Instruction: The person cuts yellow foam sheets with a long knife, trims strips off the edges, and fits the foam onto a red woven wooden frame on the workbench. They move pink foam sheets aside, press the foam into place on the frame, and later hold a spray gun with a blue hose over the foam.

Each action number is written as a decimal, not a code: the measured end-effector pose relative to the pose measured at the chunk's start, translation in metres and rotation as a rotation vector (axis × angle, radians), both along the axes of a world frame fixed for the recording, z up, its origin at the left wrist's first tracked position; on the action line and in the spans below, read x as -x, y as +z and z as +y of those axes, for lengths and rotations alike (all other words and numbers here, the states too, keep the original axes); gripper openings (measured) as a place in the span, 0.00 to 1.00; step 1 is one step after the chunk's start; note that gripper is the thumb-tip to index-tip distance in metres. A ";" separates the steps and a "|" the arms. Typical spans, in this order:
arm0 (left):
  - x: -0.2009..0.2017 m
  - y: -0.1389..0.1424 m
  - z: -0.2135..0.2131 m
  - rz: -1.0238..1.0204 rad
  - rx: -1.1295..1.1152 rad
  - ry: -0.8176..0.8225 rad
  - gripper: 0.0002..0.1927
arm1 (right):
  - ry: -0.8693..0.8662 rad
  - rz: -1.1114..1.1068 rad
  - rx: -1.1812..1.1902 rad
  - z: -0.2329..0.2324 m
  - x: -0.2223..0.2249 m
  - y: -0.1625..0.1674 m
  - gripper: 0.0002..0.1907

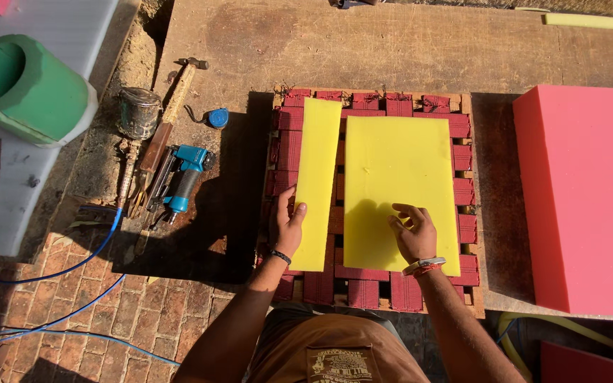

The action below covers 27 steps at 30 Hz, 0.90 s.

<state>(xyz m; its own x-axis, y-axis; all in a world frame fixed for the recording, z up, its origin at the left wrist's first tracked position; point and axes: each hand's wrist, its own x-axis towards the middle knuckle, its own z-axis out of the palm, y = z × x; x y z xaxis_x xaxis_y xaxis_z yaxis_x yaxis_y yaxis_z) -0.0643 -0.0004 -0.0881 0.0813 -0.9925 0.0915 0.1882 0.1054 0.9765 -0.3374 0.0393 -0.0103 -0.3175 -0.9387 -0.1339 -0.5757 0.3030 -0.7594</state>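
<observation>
A wooden frame with red woven webbing (pixel 465 191) lies on the workbench in front of me. Two yellow foam sheets rest on it: a narrow strip (pixel 317 163) on the left and a wide sheet (pixel 399 177) on the right. My left hand (pixel 286 225) grips the lower left edge of the narrow strip, thumb on top. My right hand (pixel 413 230) presses flat on the lower part of the wide sheet, fingers spread.
A thick pink foam block (pixel 583 191) lies to the right. Left of the frame are a blue pneumatic stapler (pixel 184 181), a hammer (pixel 179 89), a metal can (pixel 138 112), a small tape measure (pixel 216 117) and blue hoses (pixel 72 269). A green foam cylinder (pixel 30 89) sits far left.
</observation>
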 end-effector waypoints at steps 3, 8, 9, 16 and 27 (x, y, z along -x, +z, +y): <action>0.007 0.000 -0.010 -0.136 -0.145 0.003 0.22 | -0.046 0.010 -0.029 0.004 0.006 0.003 0.16; 0.023 -0.004 -0.023 -0.393 -0.240 0.076 0.21 | -0.008 0.006 -0.047 0.005 0.002 0.001 0.15; 0.024 -0.004 -0.022 -0.457 -0.253 0.088 0.21 | 0.009 0.009 -0.055 0.004 0.000 0.000 0.15; 0.020 -0.010 -0.016 -0.226 -0.169 0.071 0.21 | 0.233 -0.046 -0.076 -0.010 -0.031 -0.009 0.17; 0.010 -0.009 -0.022 -0.523 -0.291 0.116 0.22 | 0.473 0.020 -0.105 -0.048 -0.082 -0.015 0.25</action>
<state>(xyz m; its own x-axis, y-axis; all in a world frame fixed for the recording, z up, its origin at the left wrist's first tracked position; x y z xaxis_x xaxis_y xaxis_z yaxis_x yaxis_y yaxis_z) -0.0747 -0.0224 -0.0967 0.2076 -0.9702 -0.1251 -0.3210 -0.1884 0.9282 -0.2555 -0.0083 -0.0253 0.1377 -0.9624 -0.2341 -0.6832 0.0788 -0.7259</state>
